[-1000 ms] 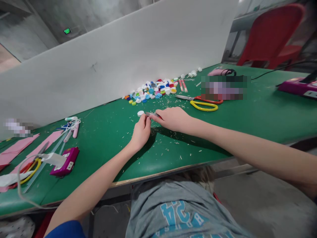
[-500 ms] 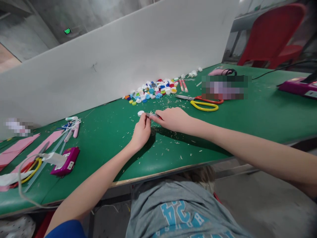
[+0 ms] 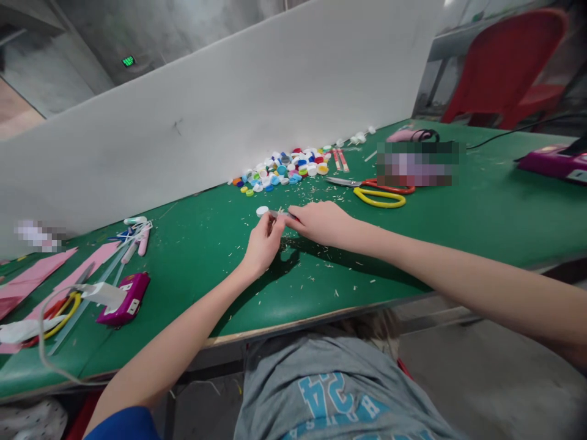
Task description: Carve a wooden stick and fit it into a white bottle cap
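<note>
The fingers of my left hand [image 3: 265,244] are pinched together at a round white bottle cap [image 3: 262,211], which shows just past the fingertips. Anything else inside that pinch is hidden. My right hand [image 3: 321,221] is wrapped round a knife [image 3: 280,214]; its thin grey blade points left to my left fingers, and a bit of red shows by the grip. Both hands meet low over the green table [image 3: 192,269]. Pale thin shavings [image 3: 337,292] lie scattered beneath and around them.
Beyond the hands is a pile of coloured bottle caps [image 3: 284,168] against the white partition [image 3: 220,110]. Red-and-yellow-handled scissors [image 3: 378,194] lie to the right. At left are a purple power strip [image 3: 125,299], pink sheets [image 3: 32,278], glue sticks [image 3: 143,239] and a white cable [image 3: 43,348].
My left thumb has shifted slightly right, closer to the blade. Both hands keep their hold, and the whole view has drifted a little.
</note>
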The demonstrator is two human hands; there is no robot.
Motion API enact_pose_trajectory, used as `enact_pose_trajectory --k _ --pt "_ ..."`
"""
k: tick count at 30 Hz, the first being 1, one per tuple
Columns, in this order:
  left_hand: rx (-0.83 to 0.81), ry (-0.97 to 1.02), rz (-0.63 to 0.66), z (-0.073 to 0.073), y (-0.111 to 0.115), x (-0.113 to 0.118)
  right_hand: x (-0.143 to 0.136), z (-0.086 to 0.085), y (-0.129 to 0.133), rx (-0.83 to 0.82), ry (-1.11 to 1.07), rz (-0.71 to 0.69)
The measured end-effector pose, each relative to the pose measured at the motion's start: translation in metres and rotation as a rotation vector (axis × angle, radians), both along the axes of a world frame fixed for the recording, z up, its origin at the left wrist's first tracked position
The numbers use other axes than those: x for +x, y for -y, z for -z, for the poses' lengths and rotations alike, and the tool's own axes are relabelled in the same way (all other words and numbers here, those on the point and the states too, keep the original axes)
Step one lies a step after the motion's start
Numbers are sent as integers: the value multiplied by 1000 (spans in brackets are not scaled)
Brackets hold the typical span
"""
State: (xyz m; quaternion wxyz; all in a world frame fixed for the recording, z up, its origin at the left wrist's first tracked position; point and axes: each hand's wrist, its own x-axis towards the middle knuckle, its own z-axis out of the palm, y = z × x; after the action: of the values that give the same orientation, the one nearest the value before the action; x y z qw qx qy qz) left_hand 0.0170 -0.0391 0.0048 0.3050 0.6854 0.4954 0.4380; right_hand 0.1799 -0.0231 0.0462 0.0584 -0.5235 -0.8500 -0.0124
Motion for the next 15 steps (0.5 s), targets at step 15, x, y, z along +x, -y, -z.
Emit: enact_pose_trajectory --k 15 --pt "21 -172 -59 -1 -3 0 -4 2 5 18 66 60"
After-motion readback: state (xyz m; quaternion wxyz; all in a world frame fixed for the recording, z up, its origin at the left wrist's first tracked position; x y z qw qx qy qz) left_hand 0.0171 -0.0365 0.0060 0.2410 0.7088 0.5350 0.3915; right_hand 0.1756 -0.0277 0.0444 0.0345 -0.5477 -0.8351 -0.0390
